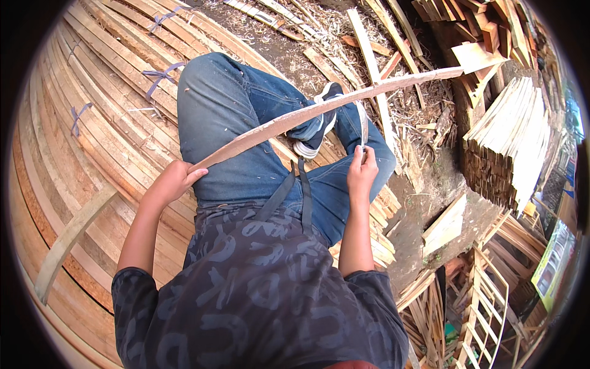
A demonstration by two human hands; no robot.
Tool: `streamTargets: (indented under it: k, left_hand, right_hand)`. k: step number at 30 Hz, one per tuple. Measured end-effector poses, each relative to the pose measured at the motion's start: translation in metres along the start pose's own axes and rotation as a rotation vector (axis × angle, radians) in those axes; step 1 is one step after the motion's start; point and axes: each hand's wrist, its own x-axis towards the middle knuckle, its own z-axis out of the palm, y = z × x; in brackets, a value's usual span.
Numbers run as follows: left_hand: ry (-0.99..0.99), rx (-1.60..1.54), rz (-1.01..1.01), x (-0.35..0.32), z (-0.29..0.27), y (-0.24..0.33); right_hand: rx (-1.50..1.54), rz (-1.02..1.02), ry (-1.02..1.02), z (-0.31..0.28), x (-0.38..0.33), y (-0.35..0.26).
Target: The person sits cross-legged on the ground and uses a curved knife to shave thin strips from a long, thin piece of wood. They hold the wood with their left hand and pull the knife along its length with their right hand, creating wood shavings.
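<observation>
1. Far left: a broad stack of long wooden slats [80, 123] curves across the ground; at least 3 purple ties [161, 75] bind bundles in it, though more may be hidden; 1 loose pale slat [67, 237] lies slantwise over the stack at the lower left.
2. The left hand [172, 181] sits just right of that stack; its fingers are curled and pressed together around the lower end of 1 long wooden strip [319, 107], thumb on top.
3. The strip runs from the left hand up and rightward over the person's 2 jeans-clad legs [233, 123], which are crossed; it passes above 1 visible dark sneaker with a white sole [316, 129] and ends near the woodpile at the upper right.
4. The right hand [361, 172] is held over the right knee, below the strip's middle; its fingers are closed in a fist around the handle of 1 knife [363, 126], whose narrow blade points up and meets the strip's underside.
5. Behind the legs: bare ground strewn with wood shavings and offcuts [405, 104]; too many to count.
6. Right: 1 tight stack of short pale boards [510, 135] stands on end.
7. Lower right: 1 ladder-like wooden frame [485, 307] leans among scraps.
</observation>
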Motion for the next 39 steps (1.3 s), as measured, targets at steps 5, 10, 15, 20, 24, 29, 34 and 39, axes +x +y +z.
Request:
streamTargets:
  k: [5,10,15,20,24,29,34,39]
  left_hand:
    - [0.083,-0.049,0.029,0.002,0.015,-0.015]
    - [0.116,-0.058,0.056,0.012,0.019,-0.018]
    - [0.174,-0.05,0.064,0.007,0.026,-0.02]
    - [0.157,-0.02,0.034,0.003,0.02,-0.012]
    - [0.181,0.007,0.014,0.0,0.017,-0.005]
    - [0.249,0.077,0.064,0.0,0.021,-0.003]
    - [0.433,0.162,0.157,-0.002,0.038,-0.011]
    - [0.454,0.212,0.18,-0.001,0.04,-0.014]
  right_hand:
    - [0.212,-0.03,-0.102,0.047,-0.019,0.001]
    - [0.186,0.015,-0.166,0.037,-0.018,-0.015]
    - [0.139,0.088,-0.117,0.02,-0.014,0.014]
    - [0.367,0.107,-0.058,0.015,-0.009,0.024]
    - [0.141,-0.15,-0.101,0.01,-0.019,-0.043]
    - [-0.013,-0.405,-0.248,0.021,-0.016,-0.081]
    - [-0.129,-0.405,-0.229,0.015,0.004,-0.083]
    - [-0.194,-0.306,-0.077,-0.002,0.045,-0.053]
